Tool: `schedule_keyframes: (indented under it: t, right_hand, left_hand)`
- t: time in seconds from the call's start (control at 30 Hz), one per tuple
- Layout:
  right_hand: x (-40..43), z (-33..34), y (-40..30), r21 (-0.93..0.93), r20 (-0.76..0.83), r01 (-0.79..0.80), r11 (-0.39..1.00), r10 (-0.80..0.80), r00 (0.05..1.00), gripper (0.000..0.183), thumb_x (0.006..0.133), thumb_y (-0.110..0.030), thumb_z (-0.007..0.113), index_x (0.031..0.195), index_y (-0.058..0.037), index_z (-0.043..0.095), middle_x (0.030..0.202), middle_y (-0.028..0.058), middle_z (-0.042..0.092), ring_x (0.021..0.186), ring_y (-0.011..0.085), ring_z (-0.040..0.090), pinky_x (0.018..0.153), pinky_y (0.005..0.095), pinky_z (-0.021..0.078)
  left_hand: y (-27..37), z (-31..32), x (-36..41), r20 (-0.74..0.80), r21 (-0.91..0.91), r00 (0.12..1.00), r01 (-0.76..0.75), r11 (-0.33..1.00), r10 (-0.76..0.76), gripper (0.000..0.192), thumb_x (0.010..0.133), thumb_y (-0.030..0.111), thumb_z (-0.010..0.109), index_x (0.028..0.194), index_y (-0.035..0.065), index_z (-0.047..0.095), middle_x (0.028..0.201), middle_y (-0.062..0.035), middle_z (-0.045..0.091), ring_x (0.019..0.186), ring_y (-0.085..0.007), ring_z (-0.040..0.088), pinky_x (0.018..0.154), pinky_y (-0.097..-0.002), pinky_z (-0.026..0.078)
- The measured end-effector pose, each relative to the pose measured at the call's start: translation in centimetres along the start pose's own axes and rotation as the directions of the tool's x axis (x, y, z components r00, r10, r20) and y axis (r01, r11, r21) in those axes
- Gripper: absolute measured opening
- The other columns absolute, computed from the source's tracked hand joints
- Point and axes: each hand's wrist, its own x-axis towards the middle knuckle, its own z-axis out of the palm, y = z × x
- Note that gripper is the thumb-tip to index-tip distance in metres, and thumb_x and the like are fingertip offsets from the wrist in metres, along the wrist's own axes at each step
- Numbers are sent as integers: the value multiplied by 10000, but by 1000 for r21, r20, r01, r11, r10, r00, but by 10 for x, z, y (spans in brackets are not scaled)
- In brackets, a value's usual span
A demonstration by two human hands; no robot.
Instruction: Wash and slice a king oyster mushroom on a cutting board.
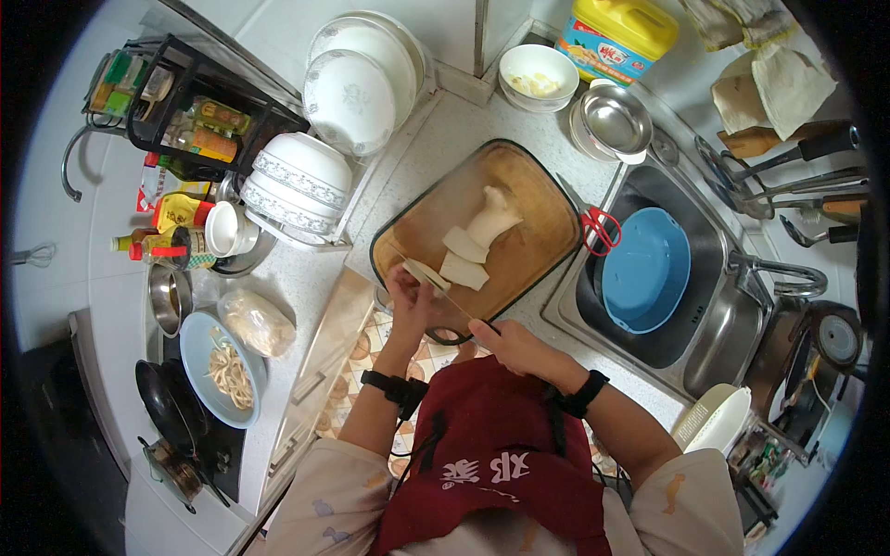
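Observation:
My right hand grips the dark handle of a kitchen knife, its blade pointing up and left over the wooden cutting board. With bent fingers, my left hand holds a pale piece of food against the board, right beside the blade. The food looks like king oyster mushroom. Two flat pale slices lie just right of the blade. Beyond them rests a larger uncut-looking chunk with an uneven end. My fingers partly hide the piece under the left hand.
Red-handled scissors lie at the board's right edge, by a sink with a blue basin. Left are a light-blue bowl of pale strips, a plastic bag and stacked bowls. A white bowl stands behind.

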Motion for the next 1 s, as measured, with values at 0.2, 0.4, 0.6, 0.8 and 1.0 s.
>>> schedule_keyframes:
  t: [0.2, 0.4, 0.6, 0.8, 1.0]
  right_hand:
    - [4, 2, 2, 9, 17, 14, 1000, -14, 1000, 665, 809, -541, 285, 895, 81, 506, 712, 202, 555, 664, 297, 528, 673, 360, 403]
    - [35, 11, 18, 19, -60, 41, 999, -40, 997, 602, 805, -521, 327, 543, 2, 467, 378, 51, 370, 290, 142, 379, 299, 270, 288]
    - [29, 16, -2, 7, -258, 294, 956, -283, 924, 649, 791, -538, 332, 466, 10, 448, 380, 83, 403, 303, 174, 406, 310, 295, 312]
    - [41, 14, 11, -3, -122, 49, 999, -49, 991, 739, 782, -564, 338, 682, 142, 531, 517, 186, 511, 531, 261, 520, 544, 360, 421]
    - [36, 18, 21, -20, -152, 71, 997, -73, 986, 745, 760, -608, 320, 555, 86, 496, 424, 137, 449, 353, 218, 426, 383, 324, 360]
  left_hand:
    - [10, 2, -1, 21, -3, 998, -51, 999, 51, 386, 826, 78, 444, 1135, 81, 214, 961, -71, 414, 843, -133, 460, 650, -229, 434]
    - [16, 6, -3, -11, 17, 1000, 20, 1000, -20, 375, 826, 71, 436, 1127, 97, 216, 952, -66, 419, 803, -122, 474, 516, -194, 447]
    - [8, 1, -4, 8, -66, 998, 59, 996, -59, 374, 828, 67, 431, 1129, 95, 210, 943, -56, 400, 812, -123, 474, 528, -210, 455]
    - [17, 7, -5, 17, -50, 1000, 7, 999, -6, 364, 828, 67, 433, 1121, 102, 219, 923, -46, 364, 806, -125, 472, 571, -242, 489]
    - [12, 3, -2, -23, -103, 995, 94, 990, -97, 363, 819, 71, 451, 1106, 115, 234, 886, -29, 333, 781, -123, 478, 598, -256, 503]
